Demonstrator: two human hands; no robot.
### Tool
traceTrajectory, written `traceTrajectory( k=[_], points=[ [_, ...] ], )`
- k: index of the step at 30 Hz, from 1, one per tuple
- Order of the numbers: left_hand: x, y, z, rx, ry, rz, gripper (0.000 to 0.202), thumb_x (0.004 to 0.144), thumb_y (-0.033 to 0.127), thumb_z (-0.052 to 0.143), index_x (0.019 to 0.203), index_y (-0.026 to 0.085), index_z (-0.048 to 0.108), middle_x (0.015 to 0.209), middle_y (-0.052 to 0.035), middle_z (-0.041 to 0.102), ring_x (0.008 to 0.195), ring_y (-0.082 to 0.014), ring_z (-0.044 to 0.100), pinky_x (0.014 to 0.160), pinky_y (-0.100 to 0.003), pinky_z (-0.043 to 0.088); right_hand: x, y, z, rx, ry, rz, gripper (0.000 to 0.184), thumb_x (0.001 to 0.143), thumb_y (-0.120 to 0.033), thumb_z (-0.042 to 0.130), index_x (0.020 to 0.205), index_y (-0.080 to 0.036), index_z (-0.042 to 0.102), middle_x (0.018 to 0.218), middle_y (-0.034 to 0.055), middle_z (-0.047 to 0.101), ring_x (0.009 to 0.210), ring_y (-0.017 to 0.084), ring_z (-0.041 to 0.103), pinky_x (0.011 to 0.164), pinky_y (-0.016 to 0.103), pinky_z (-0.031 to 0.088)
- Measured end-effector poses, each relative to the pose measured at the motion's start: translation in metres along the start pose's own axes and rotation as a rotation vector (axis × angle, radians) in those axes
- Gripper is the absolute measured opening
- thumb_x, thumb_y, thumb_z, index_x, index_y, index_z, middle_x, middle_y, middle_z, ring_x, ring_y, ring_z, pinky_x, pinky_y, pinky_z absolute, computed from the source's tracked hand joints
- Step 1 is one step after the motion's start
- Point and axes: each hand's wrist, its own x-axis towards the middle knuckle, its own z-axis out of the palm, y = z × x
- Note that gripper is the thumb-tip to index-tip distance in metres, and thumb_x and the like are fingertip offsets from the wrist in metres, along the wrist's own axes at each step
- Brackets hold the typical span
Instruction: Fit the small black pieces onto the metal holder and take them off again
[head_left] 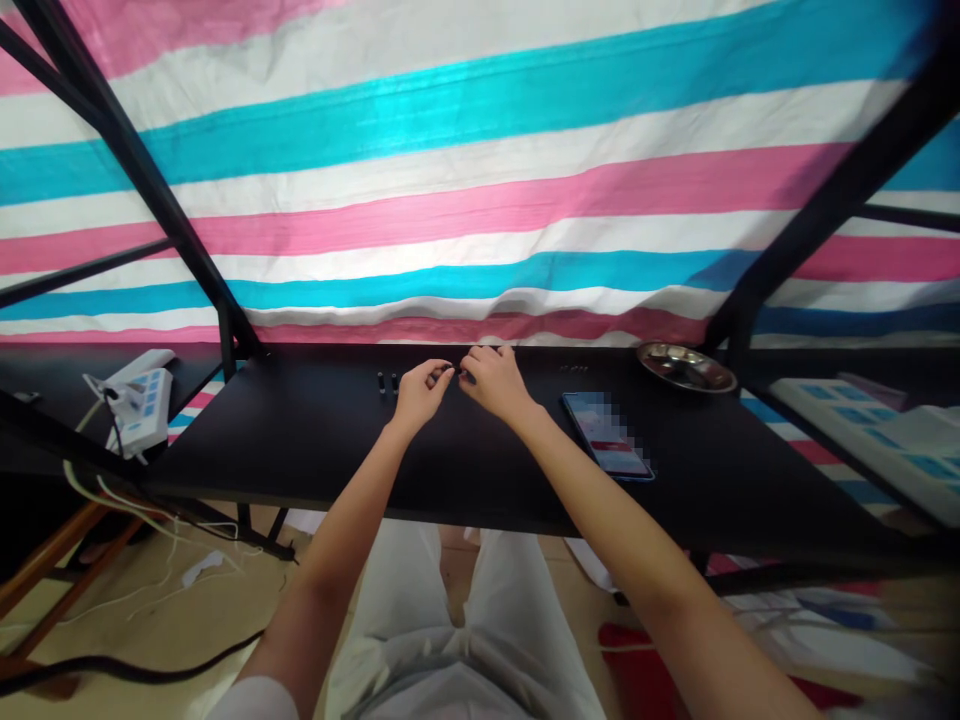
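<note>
Above the far half of the black table (300,440), my left hand (421,392) and my right hand (491,380) almost meet, fingertips towards each other. The fingers of both are closed in a pinch. Something small and dark shows between the fingertips, too small to name. Just left of my left hand, two short dark cylinders (382,384) stand side by side on the tabletop. Beyond my right forearm, a few tiny pieces (574,368) lie in a row near the back edge.
A phone (609,437) with its screen lit lies right of my right forearm. A round metal dish (686,368) sits at the back right corner. Black frame posts (172,220) rise at both sides. White power strips (142,412) with cables lie at left. A striped sheet (480,200) hangs behind.
</note>
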Motion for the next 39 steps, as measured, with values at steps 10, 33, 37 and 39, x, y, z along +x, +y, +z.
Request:
traceTrajectory(
  k=[10,33,37,39],
  points=[
    [0.001,0.028,-0.006,-0.248,0.008,-0.056,0.019,0.075,0.026,0.058,0.091,0.017,0.061,0.077,-0.0002,0.058,0.051,-0.0048,0.052,0.050,-0.018,0.042,-0.014,0.011,-0.034,0.754,0.120,0.252,0.020,0.078,-0.036,0.051,0.086,-0.019,0.057,0.075,0.0027,0.061,0.068,0.015,0.054,0.068,0.029,0.036],
    [-0.007,0.024,0.003,-0.384,0.193,-0.141,0.027,0.080,0.039,0.052,0.068,0.015,0.055,0.060,0.0005,0.059,0.043,-0.0042,0.049,0.050,-0.019,0.043,-0.020,0.010,-0.022,1.247,0.404,0.511,0.038,0.068,-0.056,0.062,0.071,-0.019,0.053,0.052,-0.0051,0.045,0.046,0.007,0.038,0.044,0.021,0.029],
    [-0.009,0.019,-0.004,-0.331,0.150,-0.199,0.023,0.074,0.038,0.059,0.074,0.014,0.058,0.064,0.0003,0.060,0.044,-0.0045,0.049,0.047,-0.018,0.042,-0.022,0.017,-0.023,1.290,0.486,0.574,0.037,0.069,-0.056,0.060,0.073,-0.020,0.052,0.054,-0.0056,0.044,0.047,0.006,0.039,0.046,0.021,0.031],
    [-0.012,0.019,-0.003,-0.296,0.046,-0.211,0.025,0.070,0.036,0.064,0.080,0.014,0.060,0.066,0.0001,0.061,0.045,-0.0051,0.050,0.045,-0.018,0.041,-0.022,0.010,-0.023,1.300,0.337,0.519,0.037,0.070,-0.055,0.060,0.075,-0.019,0.054,0.056,-0.0045,0.047,0.048,0.007,0.041,0.048,0.022,0.033]
  ],
)
